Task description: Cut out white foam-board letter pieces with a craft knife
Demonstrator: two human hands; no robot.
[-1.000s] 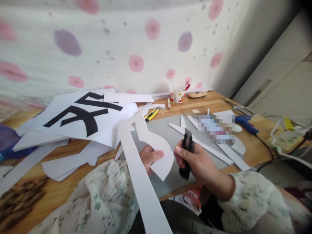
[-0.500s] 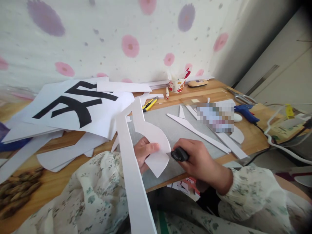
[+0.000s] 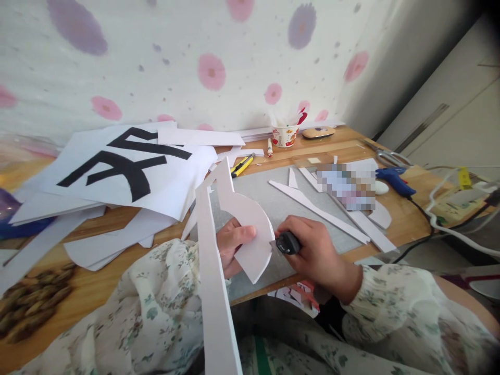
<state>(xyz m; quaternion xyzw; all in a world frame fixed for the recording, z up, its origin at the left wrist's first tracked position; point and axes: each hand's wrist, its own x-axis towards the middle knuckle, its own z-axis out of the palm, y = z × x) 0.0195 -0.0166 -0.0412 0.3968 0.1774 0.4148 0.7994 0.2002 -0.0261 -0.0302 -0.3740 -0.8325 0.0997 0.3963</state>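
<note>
Near the middle, my left hand (image 3: 234, 242) grips a white foam-board shape (image 3: 255, 219) with a long straight strip and a curved part; its thumb lies on the front face. My right hand (image 3: 318, 250) is closed around a black-handled cutter (image 3: 288, 243), whose short blade tip is at the curved outer edge of the board. Under both hands lies a grey cutting mat (image 3: 258, 182). A yellow utility knife (image 3: 242, 165) rests behind the board.
White sheets with black lettering (image 3: 117, 166) and offcuts lie left. Thin white strips (image 3: 318, 211), a blue glue gun (image 3: 395, 182), scissors (image 3: 390, 155) and cables are at right. A paper cup (image 3: 285, 136) stands at the back; brown pods (image 3: 35, 302) lie lower left.
The white board has tilted and shifted slightly, and the gap seen in its curved edge no longer shows. My right hand with the cutter has moved slightly.
</note>
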